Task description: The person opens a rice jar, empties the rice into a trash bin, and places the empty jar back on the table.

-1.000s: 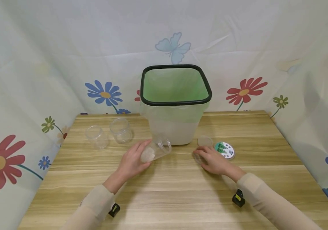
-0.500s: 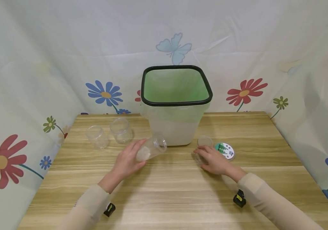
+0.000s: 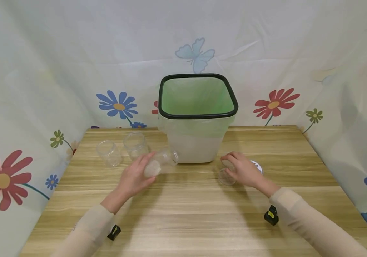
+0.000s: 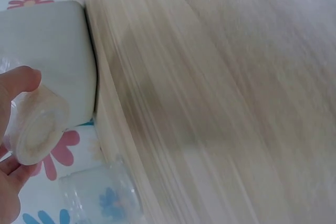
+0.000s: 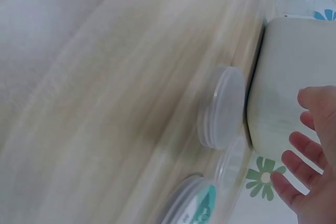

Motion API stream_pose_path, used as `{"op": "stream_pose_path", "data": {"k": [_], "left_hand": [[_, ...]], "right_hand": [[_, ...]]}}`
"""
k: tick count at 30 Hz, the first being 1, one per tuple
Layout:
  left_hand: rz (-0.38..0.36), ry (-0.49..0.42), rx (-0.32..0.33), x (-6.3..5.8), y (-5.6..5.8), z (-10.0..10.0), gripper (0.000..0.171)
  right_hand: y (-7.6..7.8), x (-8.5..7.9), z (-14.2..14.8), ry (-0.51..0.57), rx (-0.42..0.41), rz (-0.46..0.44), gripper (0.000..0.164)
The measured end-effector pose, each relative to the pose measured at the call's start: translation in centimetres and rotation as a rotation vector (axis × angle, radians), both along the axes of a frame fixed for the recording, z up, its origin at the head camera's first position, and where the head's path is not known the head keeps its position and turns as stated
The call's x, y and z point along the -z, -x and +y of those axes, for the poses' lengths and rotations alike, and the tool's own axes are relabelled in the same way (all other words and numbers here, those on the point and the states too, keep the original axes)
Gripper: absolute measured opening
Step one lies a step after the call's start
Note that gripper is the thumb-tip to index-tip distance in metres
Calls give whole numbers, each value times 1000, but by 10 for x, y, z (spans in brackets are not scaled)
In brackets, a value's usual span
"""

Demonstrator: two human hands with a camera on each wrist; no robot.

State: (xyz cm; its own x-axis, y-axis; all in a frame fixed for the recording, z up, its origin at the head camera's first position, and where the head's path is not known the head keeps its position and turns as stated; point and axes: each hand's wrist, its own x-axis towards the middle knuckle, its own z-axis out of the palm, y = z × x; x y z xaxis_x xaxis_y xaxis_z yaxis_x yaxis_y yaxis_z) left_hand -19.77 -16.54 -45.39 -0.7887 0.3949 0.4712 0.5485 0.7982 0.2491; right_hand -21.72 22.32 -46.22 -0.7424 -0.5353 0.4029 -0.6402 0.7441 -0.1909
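My left hand grips a clear plastic jar lying on its side in the air, its mouth pointing right. The jar's whitish base shows in the left wrist view; I cannot tell what makes it white. My right hand hovers over the lids with its fingers apart and nothing held. Below it lies a clear round lid, and beside that a second clear lid. A green and white printed lid lies nearby, mostly covered by my right hand in the head view.
A pale bin with a black rim and green inside stands at the back centre. Two clear jars, one at far left and one closer to the bin, stand upright on the wooden table. Flowered cloth surrounds the table.
My left hand has moved left with the jar. My right hand has risen off the near clear lid and shifted slightly right and back, now covering much of the printed lid.
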Motion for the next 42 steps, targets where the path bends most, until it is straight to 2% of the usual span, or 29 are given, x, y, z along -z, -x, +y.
{"op": "stream_pose_path", "data": {"k": [5,10,17,26,34,39,42], "left_hand": [[7,-1,-6,-5,1,-8,84],[-17,-12,-18,-10,1,-14,84],[-11,-39,-26,-17,6,-22,82],[34,-35,-49,-26,12,-29,83],[34,-21,-71,-40,17,-34,84],[62,-2,-81,-48,22,-37,82],[43,5,-99,-54,24,-38,83]], "right_hand": [[6,-8,1,-2,27,-24,33],[12,-14,3,32,32,-35,29],[21,-28,7,46,20,59,26],[32,-46,8,44,9,84,26],[43,-57,11,51,-21,141,26],[45,-72,12,20,27,116,28],[47,-83,12,-13,63,82,31]]}}
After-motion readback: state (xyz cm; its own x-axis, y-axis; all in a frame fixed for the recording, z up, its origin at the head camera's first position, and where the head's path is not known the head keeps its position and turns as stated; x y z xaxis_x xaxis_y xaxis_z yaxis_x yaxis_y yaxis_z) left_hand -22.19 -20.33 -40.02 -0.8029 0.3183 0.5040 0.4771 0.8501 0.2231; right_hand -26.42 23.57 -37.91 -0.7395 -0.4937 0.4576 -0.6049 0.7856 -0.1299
